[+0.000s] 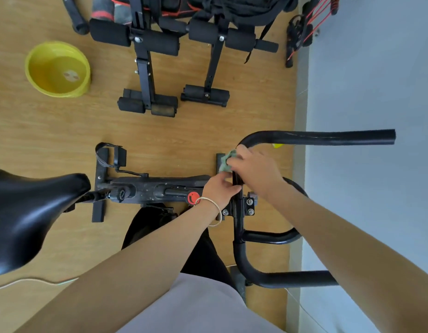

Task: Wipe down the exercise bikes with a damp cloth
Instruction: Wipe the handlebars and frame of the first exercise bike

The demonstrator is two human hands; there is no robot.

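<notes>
Right hand point(253, 169) grips cloth point(228, 162) on handlebar point(316, 138); yellow basin point(61, 93) holds water point(56, 70).

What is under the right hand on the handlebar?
A green cloth sticks out from under the right hand, which holds it against the black handlebar. The hand covers the rest of the cloth.

The right hand point(253, 169) held a green cloth point(228, 162) against the handlebar point(316, 138), the left hand point(220, 188) gripped the handlebar just beside, saddle point(27, 212) at left, yellow basin point(57, 69) stood on the floor point(63, 131).
</notes>
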